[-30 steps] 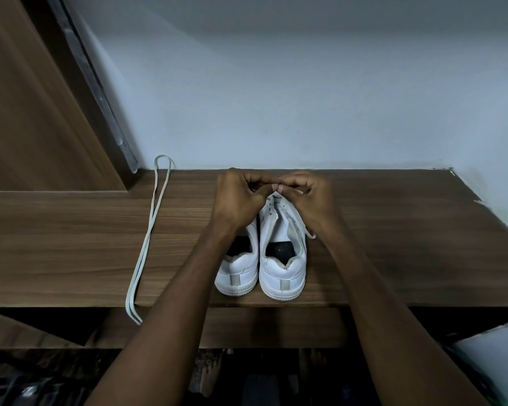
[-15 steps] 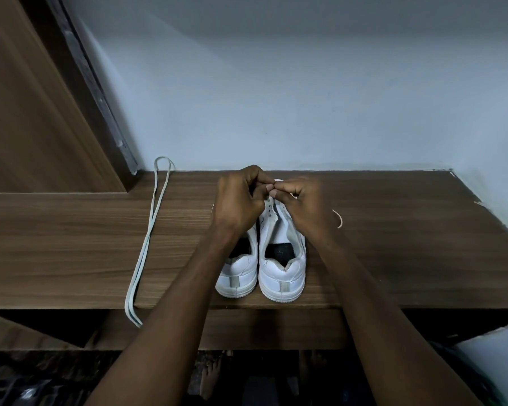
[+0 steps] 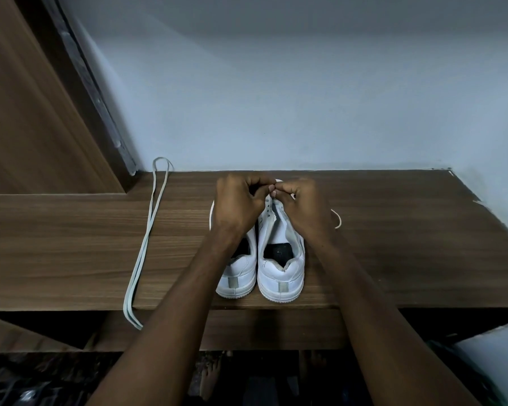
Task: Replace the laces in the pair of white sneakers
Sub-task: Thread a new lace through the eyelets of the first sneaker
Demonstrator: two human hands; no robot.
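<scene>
Sneakers: pair of smooth white leather sneakers (image 3: 279, 268) side by side on the wood-grain brown worktop (image 3: 408, 259), heels toward us.
Left hand (image 3: 239, 205): fingers curled, pinching at the right shoe's front.
Right hand (image 3: 304, 208): curled likewise, fingertips meeting the left's.
Lace: flat pale doubled shoelace (image 3: 147, 244) lies well left, ends hanging off the edge.

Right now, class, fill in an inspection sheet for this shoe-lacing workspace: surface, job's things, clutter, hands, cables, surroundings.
Surface: brown wood-grain shelf, front edge near the heels.
Job's things: pair of white sneakers side by side, heels toward the camera; loose lace doubled on the left, ends hanging over the edge; lace end curling out right of the shoes.
Clutter: nothing seen.
Hands: left hand and right hand curled together over the right sneaker's front; what they pinch is hidden.
Cables: nothing seen.
Surroundings: pale wall behind; wooden panel at left.
</scene>
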